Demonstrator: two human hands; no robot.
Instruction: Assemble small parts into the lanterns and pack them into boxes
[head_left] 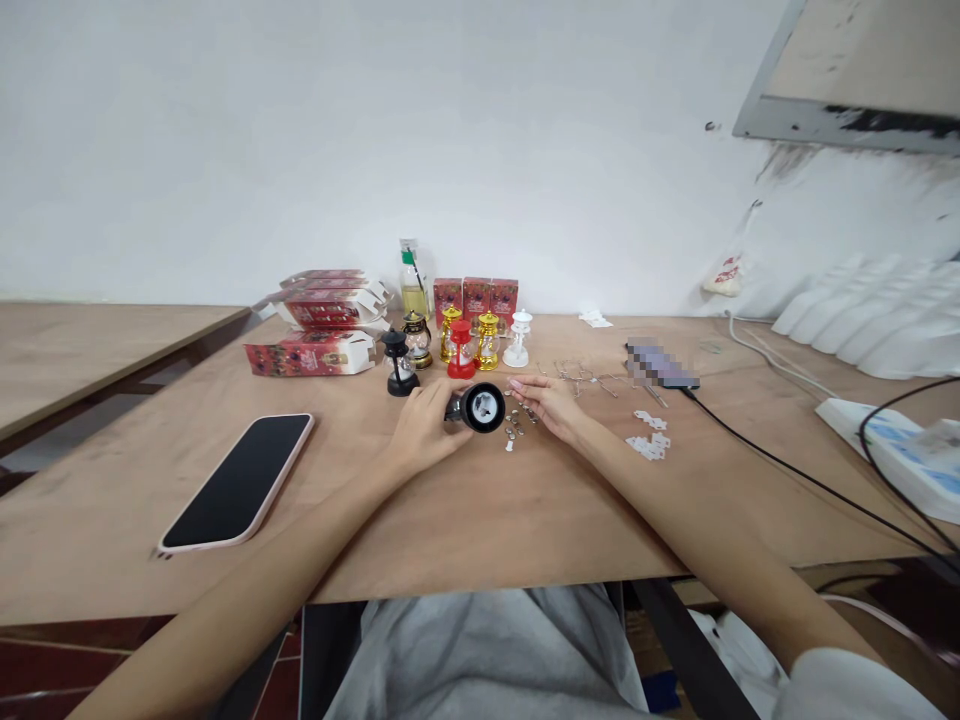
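While the left hand (429, 422) grips a black lantern (482, 408), whether the right hand (553, 403) grips is unclear

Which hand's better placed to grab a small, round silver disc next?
Probably the right hand: it's beside the small, round silver discs on the brown wooden table. The left hand grips a black, round-ended object.

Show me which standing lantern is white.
The white lantern at the right end of the standing group; the other lanterns there have dark, gold or red frames.

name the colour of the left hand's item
The held item is black, whitish inside; best in head view.
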